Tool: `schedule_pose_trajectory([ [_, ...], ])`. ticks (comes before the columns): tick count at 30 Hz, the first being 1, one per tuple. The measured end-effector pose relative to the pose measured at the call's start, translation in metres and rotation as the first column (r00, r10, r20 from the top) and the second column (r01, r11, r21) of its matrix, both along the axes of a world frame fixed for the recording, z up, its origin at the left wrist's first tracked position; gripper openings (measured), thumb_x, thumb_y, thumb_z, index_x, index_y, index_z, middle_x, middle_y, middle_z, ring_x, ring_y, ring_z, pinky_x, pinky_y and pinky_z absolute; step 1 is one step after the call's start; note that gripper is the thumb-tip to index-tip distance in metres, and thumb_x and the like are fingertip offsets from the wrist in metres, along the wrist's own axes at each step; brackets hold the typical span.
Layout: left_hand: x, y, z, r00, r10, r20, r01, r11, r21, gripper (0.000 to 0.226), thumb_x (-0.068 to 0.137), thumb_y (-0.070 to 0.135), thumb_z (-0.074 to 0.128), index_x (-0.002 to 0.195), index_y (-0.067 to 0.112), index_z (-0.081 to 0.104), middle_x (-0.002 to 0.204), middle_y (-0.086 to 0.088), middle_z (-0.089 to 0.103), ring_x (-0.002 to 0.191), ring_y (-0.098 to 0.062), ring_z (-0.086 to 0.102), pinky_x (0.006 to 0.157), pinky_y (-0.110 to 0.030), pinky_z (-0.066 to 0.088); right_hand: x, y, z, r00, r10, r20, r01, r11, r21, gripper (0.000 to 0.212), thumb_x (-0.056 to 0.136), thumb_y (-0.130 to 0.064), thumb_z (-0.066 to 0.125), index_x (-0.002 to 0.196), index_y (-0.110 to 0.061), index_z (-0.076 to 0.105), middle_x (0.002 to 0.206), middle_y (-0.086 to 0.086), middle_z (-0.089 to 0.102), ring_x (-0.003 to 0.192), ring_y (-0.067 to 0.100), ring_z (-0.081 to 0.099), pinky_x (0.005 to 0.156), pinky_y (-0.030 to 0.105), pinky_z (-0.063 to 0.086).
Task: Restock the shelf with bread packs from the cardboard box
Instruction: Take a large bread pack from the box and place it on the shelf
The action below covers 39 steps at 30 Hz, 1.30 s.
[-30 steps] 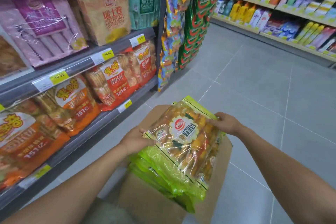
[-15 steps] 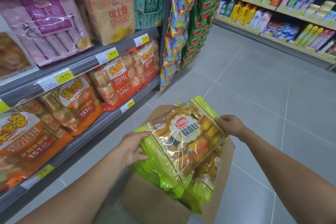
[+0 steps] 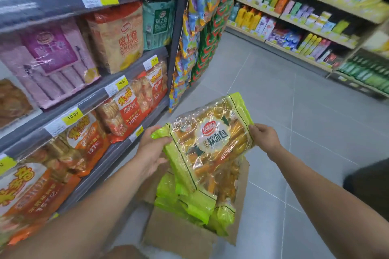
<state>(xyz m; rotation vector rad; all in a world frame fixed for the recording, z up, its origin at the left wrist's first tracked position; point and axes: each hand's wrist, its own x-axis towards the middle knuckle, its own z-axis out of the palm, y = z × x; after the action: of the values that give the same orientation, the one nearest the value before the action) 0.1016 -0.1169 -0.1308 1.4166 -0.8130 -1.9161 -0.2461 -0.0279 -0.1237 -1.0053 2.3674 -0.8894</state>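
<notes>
Above the cardboard box (image 3: 181, 235), near the middle, one bread pack (image 3: 212, 143) is held up in the air, tipped a little. The left hand (image 3: 152, 149) grips its green left edge, thumb on top and fingers under. The right hand (image 3: 265, 137) pinches the right edge.

More green bread packs (image 3: 189, 202) sit in the box under it and stick up past the box rim. The box stands on the gray floor (image 3: 305, 124), just right of the shelf (image 3: 117, 154). The shelf's gray front edge has yellow price tags (image 3: 72, 116) and runs close by the left hand. Orange snack bags (image 3: 126, 115) fill the rows on the left, right up to the edge. Strips of small snack bags (image 3: 189, 38) hang at the far end of the shelf.

To the right the floor is wide and open, all the way to the far shelves (image 3: 259, 8) of bottles and boxes.
</notes>
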Motion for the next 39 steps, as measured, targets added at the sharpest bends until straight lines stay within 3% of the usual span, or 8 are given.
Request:
schedule_pose_trajectory([
  [10,-0.021,0.003,0.247,0.995,0.082,0.051,-0.07,0.977,-0.199,0.061,0.09,0.01,0.072,0.139,0.036,0.047,0.111,-0.009,0.06,0.081,-0.025,0.059,0.075,-0.046,0.054,0.01,0.025,0.231,0.991,-0.092,0.099,0.109,0.977,-0.185,0.049,0.089,-0.047,0.05,0.07,-0.002,0.056,0.064,0.004,0.047,0.063,0.017,0.043,0.061,0.033,0.035],
  [16,-0.031,0.009,0.419,0.997,0.079,0.001,-0.078,0.984,-0.158,0.01,0.089,0.011,0.07,0.093,0.016,0.063,0.085,-0.01,0.07,0.065,-0.021,0.066,0.055,-0.029,0.054,0.01,0.044,0.402,0.987,-0.077,0.138,0.103,0.976,-0.193,0.031,0.102,-0.019,0.05,0.073,-0.011,0.056,0.067,-0.001,0.05,0.062,0.013,0.045,0.055,0.017,0.037],
  [19,-0.024,0.012,0.499,0.998,0.063,-0.013,-0.064,0.988,-0.141,0.043,0.067,0.033,0.083,0.103,0.013,0.07,0.095,-0.015,0.072,0.073,-0.027,0.069,0.063,-0.042,0.061,0.004,0.049,0.471,0.973,-0.013,0.23,0.062,0.976,-0.209,0.018,0.102,-0.01,0.047,0.09,-0.006,0.059,0.076,0.001,0.053,0.07,0.013,0.049,0.055,0.011,0.038],
  [22,-0.011,0.019,0.562,0.994,0.064,-0.093,-0.075,0.989,-0.124,0.07,0.061,0.041,0.086,0.121,0.008,0.071,0.12,-0.024,0.071,0.1,-0.038,0.07,0.092,-0.07,0.051,0.007,0.048,0.529,0.935,0.05,0.351,0.031,0.974,-0.222,0.01,0.097,-0.017,0.055,0.09,-0.01,0.058,0.086,0.008,0.057,0.082,0.023,0.053,0.071,0.031,0.041],
  [29,0.047,0.037,0.648,0.976,0.148,-0.158,-0.184,0.953,-0.243,0.044,0.093,0.027,0.07,0.128,0.001,0.065,0.116,-0.025,0.071,0.092,-0.038,0.072,0.093,-0.071,0.051,0.041,0.035,0.61,0.796,0.275,0.539,-0.141,0.951,-0.276,0.031,0.078,-0.045,0.071,0.093,-0.02,0.061,0.088,0.01,0.067,0.084,0.027,0.063,0.075,0.043,0.05],
  [32,0.079,0.057,0.679,0.971,0.175,-0.165,-0.215,0.936,-0.277,0.045,0.095,0.028,0.067,0.13,0.0,0.065,0.117,-0.026,0.068,0.085,-0.035,0.072,0.082,-0.058,0.06,0.079,0.029,0.638,0.7,0.41,0.585,-0.253,0.908,-0.333,0.035,0.088,-0.032,0.071,0.118,-0.014,0.066,0.111,0.013,0.075,0.103,0.033,0.071,0.096,0.051,0.054],
  [37,0.142,0.105,0.7,0.967,0.244,-0.079,-0.256,0.904,-0.342,0.051,0.092,0.04,0.072,0.123,0.0,0.069,0.1,-0.017,0.074,0.075,-0.028,0.072,0.082,-0.05,0.061,0.155,0.017,0.659,0.581,0.552,0.598,-0.392,0.834,-0.389,0.034,0.091,-0.023,0.07,0.121,-0.008,0.069,0.112,0.015,0.075,0.101,0.033,0.073,0.086,0.05,0.059],
  [39,0.171,0.118,0.695,0.957,0.288,-0.021,-0.278,0.898,-0.34,0.069,0.084,0.06,0.073,0.131,0.01,0.065,0.116,-0.011,0.073,0.094,-0.027,0.073,0.089,-0.047,0.059,0.183,0.012,0.661,0.593,0.561,0.577,-0.404,0.828,-0.388,0.041,0.085,-0.028,0.075,0.122,-0.01,0.069,0.112,0.012,0.075,0.099,0.03,0.073,0.088,0.048,0.059],
])
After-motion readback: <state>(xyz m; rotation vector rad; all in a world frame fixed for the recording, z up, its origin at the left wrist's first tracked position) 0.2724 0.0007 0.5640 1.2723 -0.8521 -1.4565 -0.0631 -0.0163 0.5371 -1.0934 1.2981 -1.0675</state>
